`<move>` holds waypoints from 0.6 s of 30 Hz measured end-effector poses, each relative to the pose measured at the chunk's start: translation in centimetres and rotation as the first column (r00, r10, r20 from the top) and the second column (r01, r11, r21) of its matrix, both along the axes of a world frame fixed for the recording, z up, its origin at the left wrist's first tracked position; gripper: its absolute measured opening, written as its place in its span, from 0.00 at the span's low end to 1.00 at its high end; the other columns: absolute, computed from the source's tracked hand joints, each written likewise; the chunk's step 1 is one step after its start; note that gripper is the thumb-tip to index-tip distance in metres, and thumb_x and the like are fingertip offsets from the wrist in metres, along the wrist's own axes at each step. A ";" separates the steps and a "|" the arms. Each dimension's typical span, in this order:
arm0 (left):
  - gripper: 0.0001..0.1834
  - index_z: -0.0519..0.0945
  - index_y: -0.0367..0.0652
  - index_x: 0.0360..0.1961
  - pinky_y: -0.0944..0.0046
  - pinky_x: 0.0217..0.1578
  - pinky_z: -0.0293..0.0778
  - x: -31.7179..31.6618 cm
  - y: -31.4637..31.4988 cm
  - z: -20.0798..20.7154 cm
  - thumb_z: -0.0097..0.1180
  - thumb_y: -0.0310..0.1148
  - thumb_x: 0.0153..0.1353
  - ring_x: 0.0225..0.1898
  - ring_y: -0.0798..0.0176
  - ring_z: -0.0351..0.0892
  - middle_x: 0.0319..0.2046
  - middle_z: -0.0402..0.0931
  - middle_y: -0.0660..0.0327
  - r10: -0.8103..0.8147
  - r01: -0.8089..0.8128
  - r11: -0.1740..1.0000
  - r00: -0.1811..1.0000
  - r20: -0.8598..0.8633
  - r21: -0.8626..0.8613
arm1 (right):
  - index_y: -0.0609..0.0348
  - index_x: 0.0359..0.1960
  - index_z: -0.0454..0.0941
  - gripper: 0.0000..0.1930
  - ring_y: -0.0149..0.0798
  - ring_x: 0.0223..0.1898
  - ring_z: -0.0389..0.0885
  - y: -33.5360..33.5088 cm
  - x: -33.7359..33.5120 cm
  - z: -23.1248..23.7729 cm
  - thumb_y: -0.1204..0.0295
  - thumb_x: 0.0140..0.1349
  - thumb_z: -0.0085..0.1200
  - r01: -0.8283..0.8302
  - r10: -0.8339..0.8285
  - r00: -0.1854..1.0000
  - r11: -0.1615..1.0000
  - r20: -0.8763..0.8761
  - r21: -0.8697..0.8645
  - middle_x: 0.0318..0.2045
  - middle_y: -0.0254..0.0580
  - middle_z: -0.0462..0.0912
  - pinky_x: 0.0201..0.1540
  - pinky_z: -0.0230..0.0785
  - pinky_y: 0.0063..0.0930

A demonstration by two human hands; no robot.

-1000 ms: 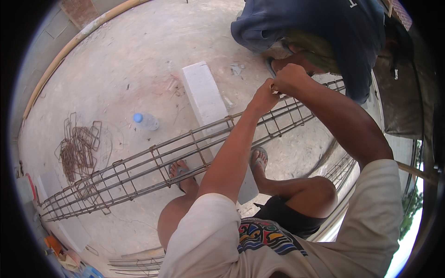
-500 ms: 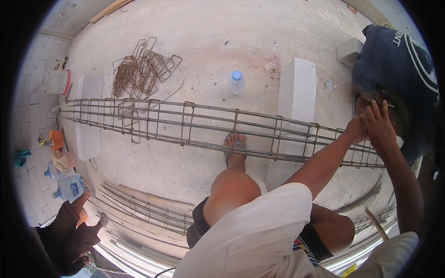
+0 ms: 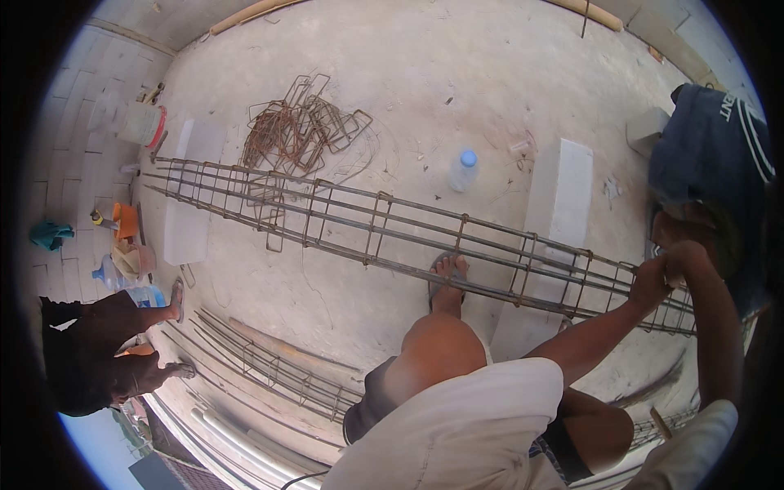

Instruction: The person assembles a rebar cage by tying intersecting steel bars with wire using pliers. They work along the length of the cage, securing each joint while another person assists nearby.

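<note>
A long rebar cage (image 3: 377, 227), made of thin steel bars with square stirrups, stretches across the view in front of me. At its right part, my left hand (image 3: 651, 282) is closed against the upper bars; what its fingers hold is hidden. Right beside it, my right hand (image 3: 686, 256) is curled, fingers bent inward, and anything in its grip is too small to make out. My sandalled foot (image 3: 447, 273) rests on the floor by the cage's lower bar. White blocks (image 3: 559, 196) lie beneath the cage.
A co-worker in a dark shirt (image 3: 702, 147) crouches at the right end. Another person in dark clothes (image 3: 98, 343) is at left. Rusty stirrups (image 3: 298, 126) lie piled beyond the cage, near a blue-capped bottle (image 3: 463, 171). More bars (image 3: 269, 359) lie at lower left.
My view has shifted, so the scene sits farther right and lower. My right hand, earlier spread above the left, has curled in beside it. The person at left has stepped, legs apart.
</note>
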State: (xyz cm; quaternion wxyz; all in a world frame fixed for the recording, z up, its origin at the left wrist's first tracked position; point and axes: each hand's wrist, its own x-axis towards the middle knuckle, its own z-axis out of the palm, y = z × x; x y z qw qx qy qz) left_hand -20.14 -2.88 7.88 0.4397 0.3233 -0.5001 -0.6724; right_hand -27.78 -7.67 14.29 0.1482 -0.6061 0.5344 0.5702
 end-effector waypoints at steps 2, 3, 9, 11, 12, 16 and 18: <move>0.26 0.76 0.41 0.47 0.53 0.46 0.74 -0.4 -0.3 0.5 0.68 0.30 0.44 0.46 0.44 0.78 0.40 0.80 0.48 -0.140 0.140 0.990 0.990 0.014 -0.026 | 0.54 0.39 0.81 0.13 0.45 0.41 0.77 1.7 -0.2 0.3 0.65 0.52 0.57 -0.089 0.083 0.995 0.986 -0.051 -0.144 0.32 0.39 0.79 0.61 0.59 0.48; 0.26 0.76 0.41 0.47 0.53 0.46 0.74 -0.7 -0.6 -0.2 0.68 0.30 0.43 0.46 0.44 0.78 0.39 0.80 0.48 -0.187 0.189 0.981 0.981 0.043 -0.044 | 0.54 0.38 0.81 0.13 0.45 0.41 0.77 2.0 0.1 0.4 0.65 0.52 0.57 -0.206 0.190 0.977 0.952 -0.093 -0.225 0.31 0.39 0.79 0.61 0.59 0.48; 0.27 0.75 0.40 0.46 0.53 0.45 0.75 -1.2 -2.8 0.4 0.69 0.29 0.41 0.45 0.42 0.79 0.39 0.80 0.49 -0.300 0.299 0.951 0.954 0.002 -0.078 | 0.53 0.37 0.81 0.12 0.43 0.40 0.76 4.7 -3.6 2.2 0.65 0.52 0.56 -0.601 0.518 0.796 0.619 -0.312 -0.505 0.29 0.37 0.77 0.61 0.59 0.46; 0.27 0.75 0.39 0.46 0.53 0.45 0.75 -4.3 -2.7 -3.5 0.68 0.28 0.41 0.45 0.42 0.79 0.39 0.80 0.49 -0.374 0.376 0.924 0.927 0.036 -0.064 | 0.53 0.36 0.81 0.11 0.43 0.40 0.75 5.0 -4.5 3.3 0.66 0.52 0.56 -0.645 0.607 0.740 0.518 -0.289 -0.562 0.28 0.37 0.76 0.59 0.60 0.45; 0.26 0.74 0.39 0.46 0.53 0.44 0.75 -5.9 -2.9 -5.0 0.67 0.28 0.42 0.45 0.42 0.79 0.39 0.80 0.48 -0.436 0.440 0.896 0.897 0.076 -0.057 | 0.53 0.36 0.81 0.11 0.42 0.40 0.75 4.5 -4.2 3.4 0.66 0.52 0.56 -0.604 0.537 0.791 0.614 -0.292 -0.508 0.28 0.36 0.75 0.57 0.61 0.44; 0.27 0.71 0.39 0.48 0.52 0.48 0.72 -6.0 -2.0 -5.0 0.62 0.23 0.44 0.47 0.42 0.76 0.42 0.77 0.47 -0.386 0.409 0.908 0.900 0.201 -0.090 | 0.52 0.30 0.82 0.09 0.40 0.36 0.79 4.0 -5.7 1.9 0.68 0.45 0.61 -0.302 0.243 0.951 0.854 -0.190 -0.423 0.27 0.37 0.79 0.45 0.68 0.34; 0.27 0.69 0.40 0.50 0.52 0.50 0.70 -6.4 -0.3 -5.4 0.61 0.22 0.44 0.49 0.43 0.74 0.44 0.75 0.48 -0.173 0.201 0.968 0.968 0.182 -0.148 | 0.51 0.26 0.83 0.08 0.38 0.35 0.82 2.9 -6.3 2.4 0.68 0.40 0.64 -0.122 0.089 0.989 0.942 -0.120 -0.314 0.28 0.40 0.82 0.39 0.70 0.30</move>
